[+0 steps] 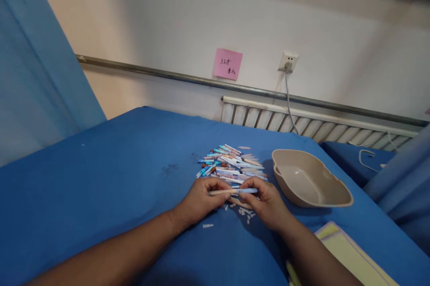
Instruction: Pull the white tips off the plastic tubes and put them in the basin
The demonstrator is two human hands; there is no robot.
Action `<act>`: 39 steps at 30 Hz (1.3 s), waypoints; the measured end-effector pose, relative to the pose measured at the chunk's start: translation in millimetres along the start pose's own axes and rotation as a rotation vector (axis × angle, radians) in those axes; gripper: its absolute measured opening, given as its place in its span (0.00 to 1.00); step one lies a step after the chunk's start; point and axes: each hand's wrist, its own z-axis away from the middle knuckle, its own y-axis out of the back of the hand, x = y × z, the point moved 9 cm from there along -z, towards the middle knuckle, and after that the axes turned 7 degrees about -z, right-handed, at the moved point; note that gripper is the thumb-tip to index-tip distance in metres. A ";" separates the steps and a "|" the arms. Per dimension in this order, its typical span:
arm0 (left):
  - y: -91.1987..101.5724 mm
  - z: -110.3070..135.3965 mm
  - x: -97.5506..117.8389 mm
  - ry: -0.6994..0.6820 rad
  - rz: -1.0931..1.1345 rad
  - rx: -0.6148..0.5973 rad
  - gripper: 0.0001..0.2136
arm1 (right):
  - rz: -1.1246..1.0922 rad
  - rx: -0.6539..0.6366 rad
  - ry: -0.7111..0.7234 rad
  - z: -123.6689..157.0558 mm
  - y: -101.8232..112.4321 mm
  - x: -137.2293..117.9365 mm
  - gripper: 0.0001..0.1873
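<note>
Between my two hands a slim pen (234,191) is held level, beige toward the left and pale blue toward the right. My left hand (204,194) pinches its beige end. The blue end is gripped by the fingers of my right hand (265,198). Just beyond lies a heap of pens (228,163) in white, blue, turquoise and brown. Below my hands, small white pieces (247,214) are scattered on the blue cloth, and one longer white piece (208,226) lies apart from them. My fingers partly hide the pen and the near side of the heap.
To the right of the heap stands a beige plastic basin (312,178). A yellow folder or pad (352,254) lies at the lower right. Behind the blue-covered surface (117,178) are a radiator (265,118), a plugged socket (288,62) and a pink note (227,64). A blue curtain (40,62) hangs left.
</note>
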 end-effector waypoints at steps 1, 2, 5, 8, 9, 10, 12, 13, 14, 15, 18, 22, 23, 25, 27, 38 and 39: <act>-0.4 0.2 1.2 -0.010 -0.011 -0.001 0.10 | 0.001 -0.004 0.000 0.0 -0.3 -0.8 0.06; -0.9 0.5 2.9 -0.023 -0.027 0.000 0.09 | 0.004 -0.010 0.003 0.0 -0.7 -2.1 0.06; -2.1 1.8 8.1 -0.051 -0.070 0.000 0.09 | 0.031 -0.020 0.031 -0.1 -1.3 -7.7 0.06; -2.2 3.0 11.1 -0.056 -0.084 0.002 0.10 | 0.062 -0.012 0.057 -0.3 0.0 -11.9 0.05; -1.9 3.4 12.2 -0.062 -0.096 0.004 0.10 | 0.070 -0.009 0.061 -0.3 0.5 -12.3 0.05; -1.7 3.8 13.5 -0.072 -0.115 0.006 0.10 | 0.077 -0.007 0.066 -0.2 1.0 -12.5 0.05; -1.5 4.3 15.8 -0.095 -0.157 0.008 0.10 | 0.095 -0.011 0.075 0.1 1.3 -12.4 0.06; -1.5 4.5 16.2 -0.103 -0.173 0.007 0.10 | 0.109 -0.016 0.077 0.2 1.0 -12.0 0.07; -1.6 4.6 16.2 -0.108 -0.185 0.007 0.09 | 0.124 -0.029 0.078 0.4 0.0 -11.3 0.09; -1.7 4.5 15.8 -0.110 -0.190 0.006 0.09 | 0.137 -0.047 0.075 0.5 -1.6 -10.4 0.11; -1.8 3.5 13.2 -0.101 -0.172 0.002 0.09 | 0.126 -0.077 0.055 0.7 -5.7 -8.3 0.12; 1.2 2.0 13.9 -0.101 -0.159 0.033 0.08 | 0.028 -0.035 0.055 0.7 -4.7 -10.3 0.10; 1.4 1.7 14.1 -0.098 -0.158 0.036 0.08 | 0.030 -0.028 0.063 0.7 -4.2 -11.3 0.09; 0.1 1.5 13.8 -0.083 -0.147 0.024 0.08 | 0.070 -0.024 0.083 0.5 -3.2 -13.1 0.05; -1.9 1.7 12.9 -0.067 -0.123 0.008 0.09 | 0.116 -0.034 0.093 0.3 -2.9 -13.4 0.06; -3.4 1.6 10.8 -0.050 -0.103 -0.006 0.10 | 0.079 -0.052 0.125 0.5 -6.4 -15.6 0.05; -4.1 1.7 10.7 -0.054 -0.109 -0.012 0.10 | 0.099 -0.056 0.134 0.5 -6.4 -16.4 0.04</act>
